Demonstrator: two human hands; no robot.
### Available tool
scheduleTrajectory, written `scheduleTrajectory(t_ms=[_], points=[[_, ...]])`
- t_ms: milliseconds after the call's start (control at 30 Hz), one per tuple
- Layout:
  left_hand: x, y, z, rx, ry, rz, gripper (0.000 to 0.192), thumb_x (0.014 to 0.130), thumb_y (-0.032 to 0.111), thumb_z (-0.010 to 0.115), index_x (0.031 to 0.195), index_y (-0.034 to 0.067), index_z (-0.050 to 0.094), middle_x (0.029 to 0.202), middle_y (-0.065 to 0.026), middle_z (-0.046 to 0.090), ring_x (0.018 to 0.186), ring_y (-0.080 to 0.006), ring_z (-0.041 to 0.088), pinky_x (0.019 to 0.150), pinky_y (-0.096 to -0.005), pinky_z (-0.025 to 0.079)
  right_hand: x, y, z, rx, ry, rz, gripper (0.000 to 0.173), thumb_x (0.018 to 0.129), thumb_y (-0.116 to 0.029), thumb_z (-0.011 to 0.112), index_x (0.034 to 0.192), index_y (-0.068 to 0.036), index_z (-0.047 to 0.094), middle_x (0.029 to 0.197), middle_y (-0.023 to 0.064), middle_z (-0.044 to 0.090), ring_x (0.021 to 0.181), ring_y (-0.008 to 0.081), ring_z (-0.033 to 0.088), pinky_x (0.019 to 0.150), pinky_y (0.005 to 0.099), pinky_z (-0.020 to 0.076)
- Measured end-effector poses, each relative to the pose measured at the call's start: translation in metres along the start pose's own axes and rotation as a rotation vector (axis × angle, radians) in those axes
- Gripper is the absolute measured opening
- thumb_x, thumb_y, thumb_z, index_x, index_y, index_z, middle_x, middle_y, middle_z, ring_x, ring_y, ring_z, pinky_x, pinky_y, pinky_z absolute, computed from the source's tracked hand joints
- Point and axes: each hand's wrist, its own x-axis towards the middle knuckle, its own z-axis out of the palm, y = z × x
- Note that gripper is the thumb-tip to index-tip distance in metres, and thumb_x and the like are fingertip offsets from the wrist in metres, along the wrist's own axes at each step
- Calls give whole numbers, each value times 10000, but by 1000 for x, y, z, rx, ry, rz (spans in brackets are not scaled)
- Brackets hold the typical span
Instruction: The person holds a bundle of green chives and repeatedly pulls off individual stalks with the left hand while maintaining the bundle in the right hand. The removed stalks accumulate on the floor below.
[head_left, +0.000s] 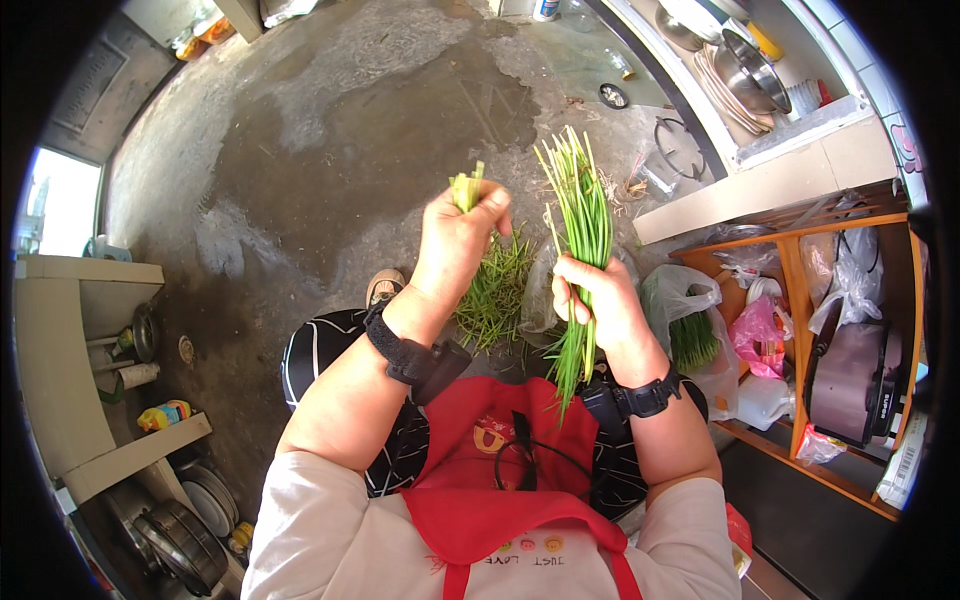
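Note:
My right hand grips a long bunch of green chives; their pale ends point up and away, and the thin leaf tips hang below the fist. My left hand is closed around a short bundle of pale green stalks, whose tops stick out above the fingers. A gap separates the two hands. On the floor beneath them lies a heap of loose green trimmings, partly covered by my left forearm. Behind my right hand a clear plastic bag is half hidden.
To the right, a white plastic bag holds more chives, beside a wooden shelf unit with bags and an appliance. A wet concrete floor stretches ahead. Shelves with pans stand left. A red apron covers my lap.

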Motion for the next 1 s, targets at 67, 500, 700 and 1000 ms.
scheduleTrajectory(t_ms=[67,500,700,1000], points=[[-4,-1,5,46,-104,-50,141,836,203,575,837,62,581,598,10,518,434,-20,345,392,-169,267,0,0,0,-12,5,-1,127,818,-145,555,746,-41,569,568,47,555,360,80,409,362,202,315],[-1,-8,1,92,-113,-3,71,804,88,556,754,50,588,593,12,533,460,-30,371,418,-183,278,2,4,-2,-62,22,-33,97,811,-122,569,763,-38,570,577,55,560,369,82,421,350,194,304],[5,4,-10,18,104,13,117,815,109,553,721,43,575,561,12,501,426,-28,339,400,-186,256,1,4,-4,-50,30,-18,102,809,-126,569,763,-34,568,581,60,562,372,87,425,359,205,313],[5,-12,-13,468,-128,-80,194,751,184,617,813,1,605,623,-27,580,524,-89,480,514,-261,403,0,3,-9,60,-50,5,140,820,-150,548,766,-23,572,597,67,564,386,94,432,375,212,330]])
